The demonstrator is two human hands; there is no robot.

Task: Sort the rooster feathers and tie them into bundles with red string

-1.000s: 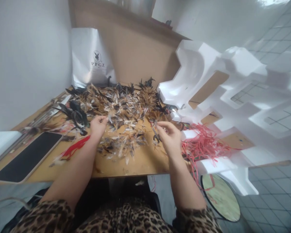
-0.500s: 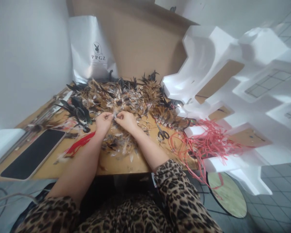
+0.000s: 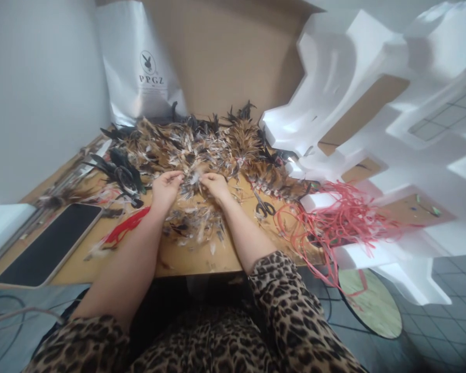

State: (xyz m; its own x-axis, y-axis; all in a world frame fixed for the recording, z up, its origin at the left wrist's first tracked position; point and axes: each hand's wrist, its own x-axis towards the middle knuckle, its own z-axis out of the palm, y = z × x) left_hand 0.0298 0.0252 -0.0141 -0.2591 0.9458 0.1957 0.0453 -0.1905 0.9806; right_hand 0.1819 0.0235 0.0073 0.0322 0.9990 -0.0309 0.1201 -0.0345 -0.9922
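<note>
My left hand (image 3: 166, 190) is closed in a pinch at the front of a heap of brown, black and white feathers (image 3: 159, 145). What its fingertips hold is too small to make out. To its right, my right hand (image 3: 216, 186) pinches a pale, fluffy feather (image 3: 195, 179), blurred at the fingertips. A gap separates the two hands. Loose feathers and down (image 3: 196, 220) lie on the wooden table (image 3: 186, 263) between my forearms. A bunch of dark feathers (image 3: 122, 173) rests left of my left hand.
Black-handled scissors (image 3: 264, 207) lie right of my right forearm. A tangle of pink-red strips (image 3: 345, 217) hangs over white foam packing (image 3: 419, 238). At the left are a phone (image 3: 50, 246), red strands (image 3: 126, 226) and thin rods (image 3: 62, 181). A silver bag (image 3: 140, 77) stands behind.
My hands, close together before, have moved apart, the right one going rightward. A pale feather now shows at the right fingertips. The view has tilted slightly downward.
</note>
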